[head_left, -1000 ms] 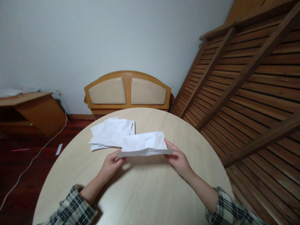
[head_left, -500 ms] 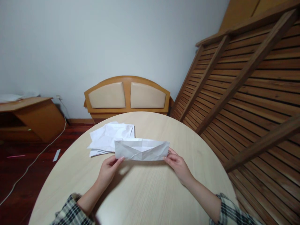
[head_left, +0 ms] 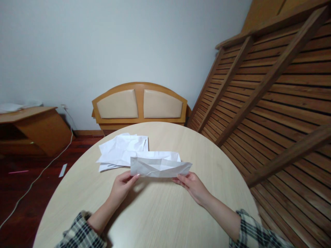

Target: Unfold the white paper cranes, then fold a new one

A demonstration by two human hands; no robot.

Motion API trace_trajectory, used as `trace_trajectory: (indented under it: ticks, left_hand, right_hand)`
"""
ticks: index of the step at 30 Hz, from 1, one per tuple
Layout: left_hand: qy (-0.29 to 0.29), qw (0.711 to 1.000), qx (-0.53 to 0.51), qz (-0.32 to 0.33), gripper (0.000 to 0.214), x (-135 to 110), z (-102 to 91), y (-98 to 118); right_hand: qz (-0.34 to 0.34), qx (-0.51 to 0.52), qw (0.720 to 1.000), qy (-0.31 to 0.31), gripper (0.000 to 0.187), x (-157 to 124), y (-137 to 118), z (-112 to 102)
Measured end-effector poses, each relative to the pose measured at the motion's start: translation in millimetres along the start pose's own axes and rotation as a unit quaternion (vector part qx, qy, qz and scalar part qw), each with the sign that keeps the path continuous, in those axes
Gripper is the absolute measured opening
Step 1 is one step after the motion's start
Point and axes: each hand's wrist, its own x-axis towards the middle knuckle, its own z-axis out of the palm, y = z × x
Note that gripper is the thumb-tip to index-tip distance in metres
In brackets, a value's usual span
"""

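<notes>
Our left hand [head_left: 123,187] and right hand [head_left: 194,187] each have a pinching grip on the folded paper [head_left: 155,170]. Its back flap [head_left: 164,155] has tipped away, so the fold seems looser.

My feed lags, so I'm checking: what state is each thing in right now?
Folded paper: creased, fold partly open, held
Left grip: pinching the paper's lower left corner
Right grip: pinching its lower right edge
Paper pile: creased, unevenly stacked
Slatted panel: tilted
Headboard: upright
Cord: slack
Sleeves: above the wrists
</notes>
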Motion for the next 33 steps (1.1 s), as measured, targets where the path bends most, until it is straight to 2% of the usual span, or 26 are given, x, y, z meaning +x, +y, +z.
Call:
trace_trajectory:
  ticks: [5,12,22,27,33]
  left_hand:
    - [-0.008,1.0,-0.008,-0.013,0.03,0,0.6,-1]
    - [-0.033,0.995,-0.073,-0.06,0.036,-1,6.3,-5]
    - [-0.001,0.99,-0.114,-0.087,0.037,-3,10.4,-6]
    - [0.007,0.984,-0.141,-0.107,0.036,-3,12.2,0]
    - [0.019,0.979,-0.159,-0.129,0.035,-3,11.5,5]
  right_hand:
    - [-0.006,-0.056,0.998,0.001,0.053,1,4,-2]
    - [-0.012,-0.131,0.991,0.011,0.055,0,6,-5]
    - [-0.052,-0.195,0.979,0.037,0.053,-2,5,-6]
    - [-0.04,-0.192,0.98,0.036,0.055,-1,3,-5]
    - [-0.021,-0.126,0.992,0.016,0.058,-2,3,-3]
